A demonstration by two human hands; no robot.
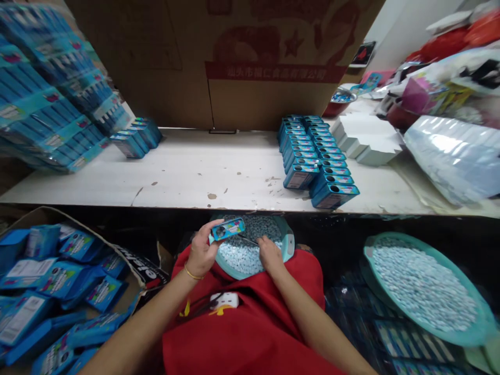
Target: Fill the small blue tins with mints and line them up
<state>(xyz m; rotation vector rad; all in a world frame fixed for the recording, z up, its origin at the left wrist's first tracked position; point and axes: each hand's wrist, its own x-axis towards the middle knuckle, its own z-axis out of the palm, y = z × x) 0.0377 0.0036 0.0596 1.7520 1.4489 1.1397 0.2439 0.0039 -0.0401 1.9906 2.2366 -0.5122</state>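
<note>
The left hand (201, 255) has its grip closed round a small blue box (228, 229), held level just above the teal basin (288, 245) of pale blue tablets (242, 255) resting on the red lap. The right hand (269, 253) is down among those tablets, fingers curled — whether its grip has pinched any I cannot tell. Beyond, on the white surface (195, 172), two rows of filled blue boxes (316, 156) stand — a second basin (425, 286) sits to the right.
</note>
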